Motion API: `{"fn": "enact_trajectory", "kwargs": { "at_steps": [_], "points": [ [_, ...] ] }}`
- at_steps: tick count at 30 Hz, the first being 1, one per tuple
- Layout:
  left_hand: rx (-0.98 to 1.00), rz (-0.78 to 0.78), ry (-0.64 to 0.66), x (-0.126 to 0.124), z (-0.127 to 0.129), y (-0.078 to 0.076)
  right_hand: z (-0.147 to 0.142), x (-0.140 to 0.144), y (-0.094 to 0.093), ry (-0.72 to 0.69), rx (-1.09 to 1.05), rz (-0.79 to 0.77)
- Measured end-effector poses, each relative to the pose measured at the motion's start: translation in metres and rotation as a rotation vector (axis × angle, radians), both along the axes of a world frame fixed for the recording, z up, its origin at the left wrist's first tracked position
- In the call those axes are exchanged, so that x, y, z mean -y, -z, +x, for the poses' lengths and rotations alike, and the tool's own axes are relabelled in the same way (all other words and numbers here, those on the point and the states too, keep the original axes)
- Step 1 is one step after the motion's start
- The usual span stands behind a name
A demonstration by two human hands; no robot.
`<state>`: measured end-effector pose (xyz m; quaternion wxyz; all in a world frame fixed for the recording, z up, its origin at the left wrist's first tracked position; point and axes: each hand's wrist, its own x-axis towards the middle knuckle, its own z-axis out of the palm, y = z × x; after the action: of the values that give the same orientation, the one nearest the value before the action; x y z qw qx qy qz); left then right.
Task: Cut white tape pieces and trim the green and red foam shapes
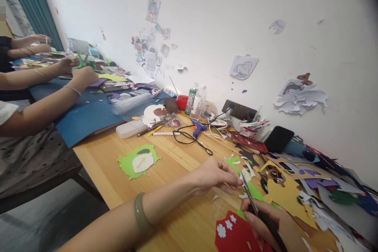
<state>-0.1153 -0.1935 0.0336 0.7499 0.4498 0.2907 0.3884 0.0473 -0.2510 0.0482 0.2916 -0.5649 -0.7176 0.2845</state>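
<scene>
My right hand (273,220) grips a pair of black-handled scissors (250,197) at the lower right. Their blades point up toward the fingertips of my left hand (217,176). Those fingers are pinched together on a small white piece (241,179), mostly hidden, right by the blade tips. Under my right hand lies a red cutout (228,240) with several white flower shapes on it. To the left of my left hand, a green cutout (132,169) with a white oval and a tan cross lies flat on the wooden table (174,153).
Colored scraps (283,193) heap along the right side. A blue glue gun (198,127), its black cord, two bottles (200,100) and a phone (279,138) stand or lie near the wall. At left, another person's hands (85,76) hold green scissors (79,63); a third person sits beyond.
</scene>
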Motion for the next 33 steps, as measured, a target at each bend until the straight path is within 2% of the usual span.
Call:
{"fn": "enact_trajectory", "kwargs": {
  "at_steps": [5, 8, 14, 23, 33],
  "points": [
    [-0.003, 0.02, 0.037, -0.001, -0.002, -0.001, 0.006, -0.009, 0.004, -0.012, 0.083, -0.124],
    [0.015, -0.019, 0.049, 0.0, 0.0, -0.001, 0.008, -0.011, 0.012, -0.063, 0.029, -0.188],
    [0.079, -0.037, -0.026, 0.002, 0.005, 0.003, 0.008, -0.016, 0.024, -0.059, -0.093, -0.19],
    [0.114, -0.061, -0.025, 0.005, 0.007, 0.006, 0.007, -0.013, 0.024, -0.101, -0.215, -0.221],
    [0.092, -0.058, -0.018, 0.005, 0.006, 0.003, -0.004, -0.002, 0.012, 0.072, -0.254, -0.26]
  ]
}}
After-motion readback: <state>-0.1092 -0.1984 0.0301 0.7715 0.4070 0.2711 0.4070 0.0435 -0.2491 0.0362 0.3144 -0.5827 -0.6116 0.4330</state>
